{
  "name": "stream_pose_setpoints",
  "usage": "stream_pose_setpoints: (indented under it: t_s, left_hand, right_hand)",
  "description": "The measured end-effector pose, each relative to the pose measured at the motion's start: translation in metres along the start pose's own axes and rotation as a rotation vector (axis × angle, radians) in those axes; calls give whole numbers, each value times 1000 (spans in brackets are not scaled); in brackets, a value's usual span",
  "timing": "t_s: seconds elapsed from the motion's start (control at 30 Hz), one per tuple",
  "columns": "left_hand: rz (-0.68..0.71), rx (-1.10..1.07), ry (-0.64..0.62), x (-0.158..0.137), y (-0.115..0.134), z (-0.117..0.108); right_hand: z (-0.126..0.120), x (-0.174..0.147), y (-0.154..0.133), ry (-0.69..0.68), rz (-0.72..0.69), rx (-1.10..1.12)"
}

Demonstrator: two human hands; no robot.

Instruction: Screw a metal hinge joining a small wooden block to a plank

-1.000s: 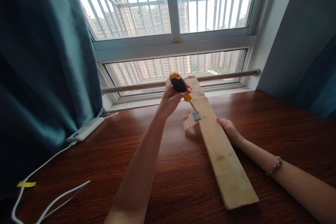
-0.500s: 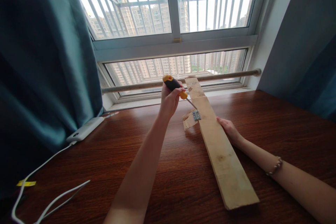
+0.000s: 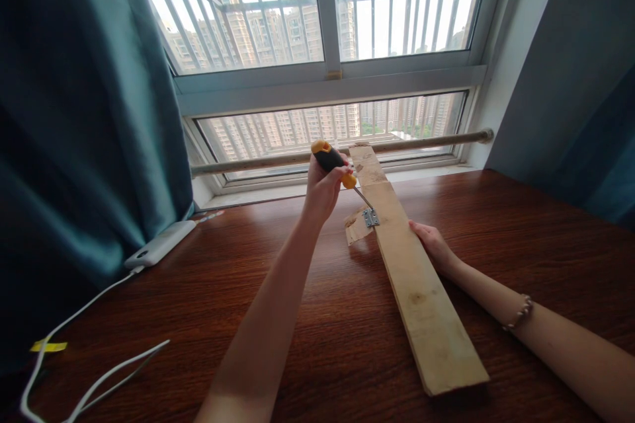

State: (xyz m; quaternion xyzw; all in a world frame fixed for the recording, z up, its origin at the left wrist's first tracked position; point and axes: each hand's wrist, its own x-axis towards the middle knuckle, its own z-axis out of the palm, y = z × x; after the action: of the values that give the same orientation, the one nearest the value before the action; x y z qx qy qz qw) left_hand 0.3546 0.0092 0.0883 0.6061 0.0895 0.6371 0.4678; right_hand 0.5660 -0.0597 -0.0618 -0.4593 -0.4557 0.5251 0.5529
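Observation:
A yellow and black screwdriver is gripped by its handle in my left hand. Its shaft slants down to the right, and the tip meets the upper edge of a small metal hinge. One leaf of the hinge lies on the left edge of a long pale wooden board; the other lies over a short torn-looking wood piece. At the board's right edge, my right hand holds it with fingers closed against the side; some of the fingers are hidden.
The board lies on a brown wood-grain table, its far end close to a horizontal rail before the window. To the left are a white power bank, a looping white cable and a blue-green curtain.
My left hand and the screwdriver have shifted slightly right, bringing the tip a little lower, onto the hinge. My right hand and the board stay nearly in place.

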Motion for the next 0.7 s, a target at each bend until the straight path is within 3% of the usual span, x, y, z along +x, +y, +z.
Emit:
stream_pose_setpoints:
  t_s: [0.17, 0.43, 0.57, 0.7]
  left_hand:
    - [40, 23, -21, 3, -3, 2]
    - [41, 263, -46, 26, -12, 0]
    - [35, 345, -54, 33, -4, 6]
    - [-32, 414, -151, 33, 6, 20]
  right_hand:
    - [1, 0, -1, -2, 13, 0]
    - [6, -4, -8, -33, 9, 44]
    - [7, -4, -9, -36, -2, 26]
    - [6, -3, -9, -18, -20, 13]
